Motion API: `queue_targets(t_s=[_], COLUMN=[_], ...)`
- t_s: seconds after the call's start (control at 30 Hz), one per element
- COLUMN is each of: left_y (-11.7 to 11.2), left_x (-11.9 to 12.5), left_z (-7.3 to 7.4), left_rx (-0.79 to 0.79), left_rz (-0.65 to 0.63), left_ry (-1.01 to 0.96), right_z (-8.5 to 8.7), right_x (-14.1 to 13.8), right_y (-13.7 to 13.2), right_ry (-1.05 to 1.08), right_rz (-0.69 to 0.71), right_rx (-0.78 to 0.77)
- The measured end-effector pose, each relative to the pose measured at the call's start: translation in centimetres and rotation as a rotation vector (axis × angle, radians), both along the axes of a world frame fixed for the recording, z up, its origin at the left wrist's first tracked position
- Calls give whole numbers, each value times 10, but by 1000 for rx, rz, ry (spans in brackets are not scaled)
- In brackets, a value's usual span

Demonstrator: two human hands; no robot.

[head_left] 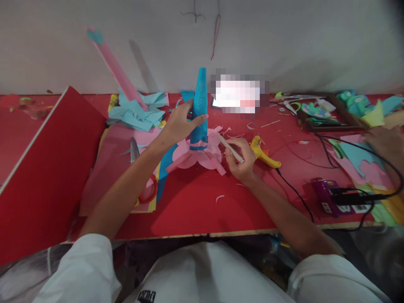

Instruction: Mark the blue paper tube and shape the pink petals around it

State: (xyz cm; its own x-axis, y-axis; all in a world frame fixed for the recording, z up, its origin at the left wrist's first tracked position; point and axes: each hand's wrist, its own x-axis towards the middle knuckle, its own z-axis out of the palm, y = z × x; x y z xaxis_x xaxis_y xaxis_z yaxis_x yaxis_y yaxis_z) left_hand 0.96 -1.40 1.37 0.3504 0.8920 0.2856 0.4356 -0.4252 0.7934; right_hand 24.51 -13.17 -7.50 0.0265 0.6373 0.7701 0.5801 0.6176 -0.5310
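Note:
My left hand (179,124) is wrapped around a tall blue paper cone (200,101) that stands upright on the red table (195,210). Pink paper petals (202,158) fan out around the cone's base. My right hand (241,158) is closed on a pale stick (229,148), perhaps a glue stick, whose tip points at the petals. Right behind that hand lies a yellow glue gun (261,153) with a black cord.
A big red sheet (41,176) leans at the left. Scissors with red handles (148,189) lie on pink paper. Blue scraps (135,111) and a pink tube (116,69) sit behind. A purple power strip (334,198) and another person's hand (386,143) are at right.

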Motion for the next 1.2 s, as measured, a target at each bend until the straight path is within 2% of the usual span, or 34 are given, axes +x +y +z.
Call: queue_targets(t_s=[0.13, 0.23, 0.3, 0.47, 0.6, 0.7, 0.87, 0.93, 1.07, 1.2], left_y=[-11, -15, -13, -2, -8, -22, -44, -48, -50, -53], left_x=[0, 1, 2, 3, 0, -7, -23, -28, -32, -25], left_z=[20, 23, 17, -14, -28, -37, -64, -71, -76, -74], left_rx=[8, 19, -1, -59, -30, 20, 131, 118, 84, 85], left_rz=[-50, -103, -129, -223, -287, -227, 61, 142, 131, 155], left_ry=[-15, -70, -91, -75, -138, -129, -118, -60, 167, 447], right_z=[3, 4, 4, 0, -6, -6, -1, -4, -17, -31], right_x=[-1, -1, 0, 2, 2, 1, -3, -5, -10, -12], right_y=[0, -1, -1, 1, 2, 3, 7, 9, 16, 24], right_ry=[15, 51, 58, 102, 130, 122, 113, 116, 80, 10], right_rz=[-38, -3, -19, -22, -47, -44, 93, 121, 138, 110], right_rx=[26, 43, 19, -23, -27, -46, -144, -219, -345, -367])
